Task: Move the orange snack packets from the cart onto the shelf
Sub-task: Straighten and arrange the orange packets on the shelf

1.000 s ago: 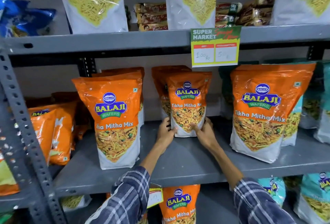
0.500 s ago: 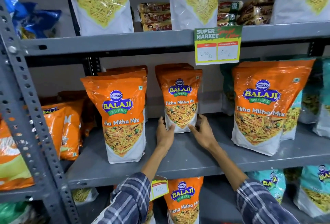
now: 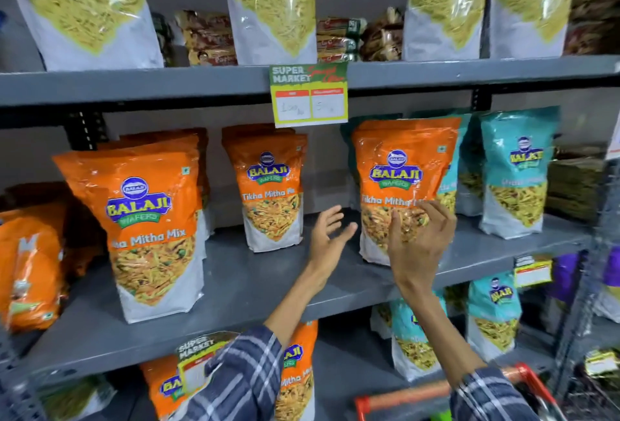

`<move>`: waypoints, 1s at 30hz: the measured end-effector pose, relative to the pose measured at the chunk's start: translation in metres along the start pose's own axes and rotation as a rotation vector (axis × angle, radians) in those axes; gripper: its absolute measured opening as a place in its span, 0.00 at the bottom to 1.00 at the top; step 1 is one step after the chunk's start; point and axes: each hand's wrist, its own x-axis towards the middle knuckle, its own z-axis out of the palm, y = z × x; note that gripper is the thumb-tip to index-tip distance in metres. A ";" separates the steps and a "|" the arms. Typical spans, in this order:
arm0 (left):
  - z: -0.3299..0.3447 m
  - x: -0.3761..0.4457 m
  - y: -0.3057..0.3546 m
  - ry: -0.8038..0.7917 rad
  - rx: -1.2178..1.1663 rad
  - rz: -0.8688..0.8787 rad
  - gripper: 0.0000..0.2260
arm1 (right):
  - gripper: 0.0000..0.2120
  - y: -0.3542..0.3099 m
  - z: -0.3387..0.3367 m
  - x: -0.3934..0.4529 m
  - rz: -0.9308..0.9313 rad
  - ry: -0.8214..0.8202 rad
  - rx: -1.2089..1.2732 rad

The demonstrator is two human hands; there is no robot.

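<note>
Orange Balaji snack packets stand upright on the grey middle shelf (image 3: 241, 283): a large one at the front left (image 3: 147, 219), a smaller one further back in the middle (image 3: 270, 185), and one on the right (image 3: 402, 172). My left hand (image 3: 330, 242) hovers empty with fingers spread, between the middle and right packets. In front of the right packet's lower half is my right hand (image 3: 414, 246), fingers apart and holding nothing; whether it touches the packet I cannot tell. The red handle of the cart (image 3: 399, 395) shows at the bottom right.
More orange packets (image 3: 28, 273) lean at the far left. Teal packets (image 3: 516, 179) stand to the right of the orange ones. Purple-and-yellow packets (image 3: 271, 7) fill the upper shelf, with a price tag (image 3: 308, 98) hanging from its edge. Further packets sit on the lower shelf.
Both hands have let go of the middle orange packet, which stays standing on the shelf. They have moved right toward the right packet, and the view has shifted right.
</note>
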 end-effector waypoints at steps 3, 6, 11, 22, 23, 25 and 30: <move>0.026 0.013 -0.005 -0.106 -0.077 -0.127 0.29 | 0.28 0.019 -0.008 0.007 0.161 -0.085 -0.058; 0.041 0.018 -0.012 -0.208 -0.147 -0.172 0.24 | 0.36 0.029 -0.010 0.002 0.419 -0.275 0.032; 0.033 0.015 -0.013 -0.147 -0.100 -0.132 0.22 | 0.37 0.033 -0.007 -0.008 0.495 -0.437 0.176; -0.075 -0.024 -0.020 0.205 -0.035 -0.007 0.19 | 0.25 -0.036 0.026 -0.039 0.465 -0.813 0.432; -0.086 -0.028 -0.019 0.227 -0.039 0.002 0.18 | 0.25 -0.043 0.030 -0.045 0.471 -0.841 0.447; -0.105 -0.036 -0.017 0.265 -0.032 0.022 0.18 | 0.25 -0.056 0.040 -0.054 0.493 -0.884 0.490; -0.125 -0.052 -0.012 0.336 0.036 0.024 0.23 | 0.24 -0.068 0.054 -0.067 0.533 -0.977 0.577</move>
